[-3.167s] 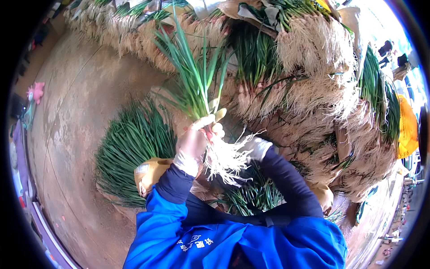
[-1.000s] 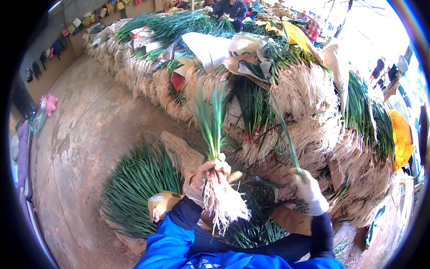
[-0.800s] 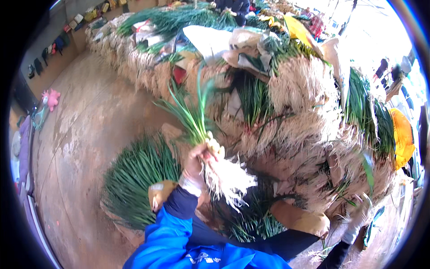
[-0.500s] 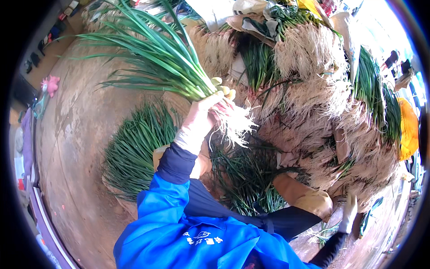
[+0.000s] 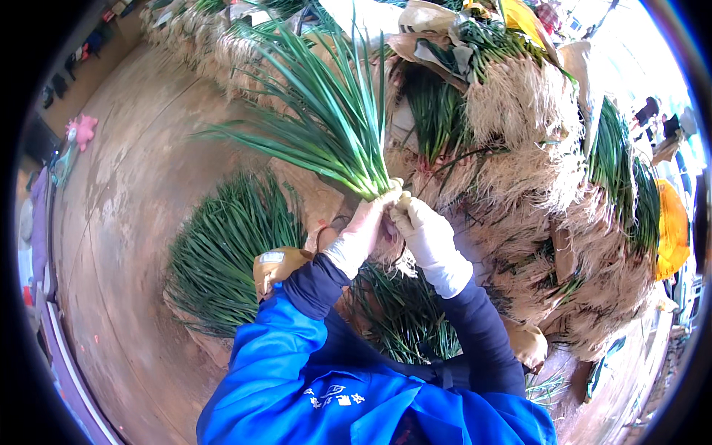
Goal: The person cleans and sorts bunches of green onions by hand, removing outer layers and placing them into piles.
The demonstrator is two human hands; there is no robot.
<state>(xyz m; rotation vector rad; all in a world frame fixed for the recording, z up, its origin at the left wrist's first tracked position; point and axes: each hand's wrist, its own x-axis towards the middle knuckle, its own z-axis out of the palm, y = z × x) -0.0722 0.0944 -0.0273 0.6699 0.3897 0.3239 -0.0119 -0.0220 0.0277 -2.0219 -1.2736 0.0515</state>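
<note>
My gloved left hand (image 5: 378, 204) is wrapped round the lower stems of a bunch of green garlic (image 5: 348, 141). Its long green leaves fan up and to the left, while pale roots hang below the fist. Against that fist, at the bunch's base, is my right hand (image 5: 419, 222), in a white glove with its fingers curled closed. What those fingers pinch is hidden. Left of my legs lies a pile of green garlic (image 5: 230, 252), leaves upward. More loose green leaves (image 5: 404, 311) lie between my legs.
Stacked bundles with tangled pale roots (image 5: 512, 178) rise ahead and to the right. A yellow sack (image 5: 671, 230) stands at the far right. Brown concrete floor (image 5: 126, 215) stretches to the left, with a pink toy (image 5: 85, 132) by its edge.
My left hand has brought the bunch right and slightly down, and its leaves now point more upward. My right hand has come from the lower right up to the bunch's base, its fingers now curled.
</note>
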